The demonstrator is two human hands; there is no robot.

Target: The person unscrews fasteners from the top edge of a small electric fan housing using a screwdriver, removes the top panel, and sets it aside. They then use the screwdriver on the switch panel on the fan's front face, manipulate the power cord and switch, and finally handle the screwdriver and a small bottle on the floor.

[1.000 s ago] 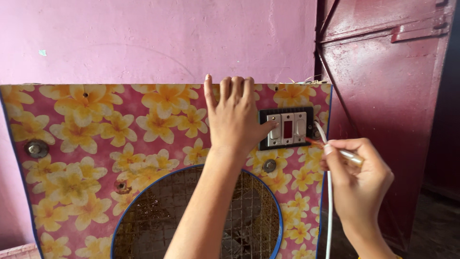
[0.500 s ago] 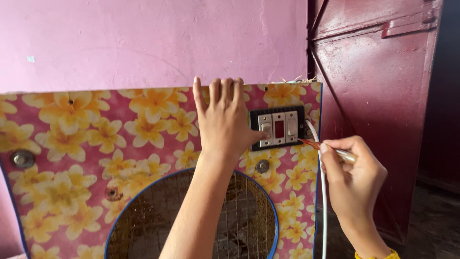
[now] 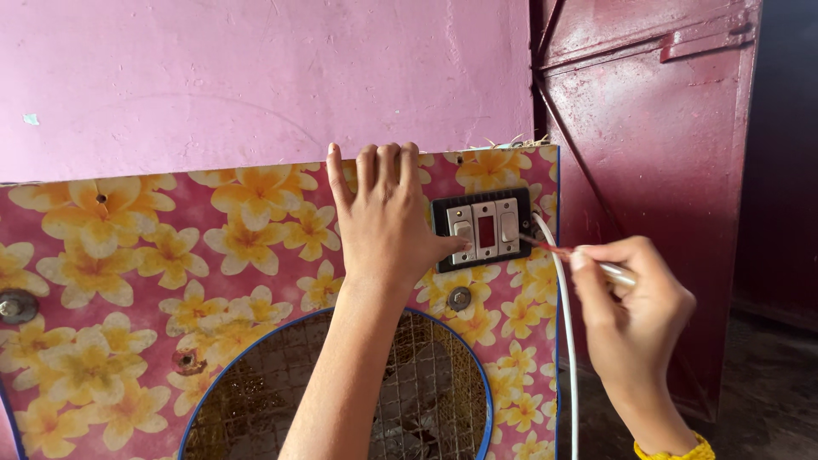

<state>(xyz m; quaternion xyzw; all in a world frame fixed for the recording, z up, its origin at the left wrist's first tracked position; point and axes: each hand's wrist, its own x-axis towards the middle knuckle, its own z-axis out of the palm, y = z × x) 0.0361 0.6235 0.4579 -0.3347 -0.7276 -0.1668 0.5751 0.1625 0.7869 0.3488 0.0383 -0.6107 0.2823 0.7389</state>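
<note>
Both hands shifted right | L hand (image 3: 388, 223) flat, released, on floral panel (image 3: 128, 281) | R hand (image 3: 635, 311) fingers grip screwdriver (image 3: 569, 254), handle hidden

Premises appear domestic, a house wall or doorway. Evidence: rough pink-painted plaster wall (image 3: 256, 77), dark red sheet-metal door (image 3: 656, 170) with welded bracing, and a home-style air cooler panel (image 3: 128, 281) covered in yellow-flowered laminate, with wire mesh grille (image 3: 409, 392).

Landmark: black rectangular switch plate (image 3: 486, 230), set on the floral-patterned flat panel (image 3: 170, 281) near its upper right corner. Left hand (image 3: 383, 226) lies flat on the panel just left of the plate, thumb touching it. Right hand (image 3: 630, 307) is right of the plate, holding a thin red-tipped screwdriver (image 3: 567, 253) whose tip meets the plate's right edge. White round cable (image 3: 564, 324) runs down from the plate's right side. Small round metal bolt (image 3: 459, 298) sits just below the plate; blue-rimmed round wire-mesh grille (image 3: 426, 383) lies below that. Pink plastered wall (image 3: 256, 77) stands behind and above; dark red metal door (image 3: 656, 128) is to the right.
</note>
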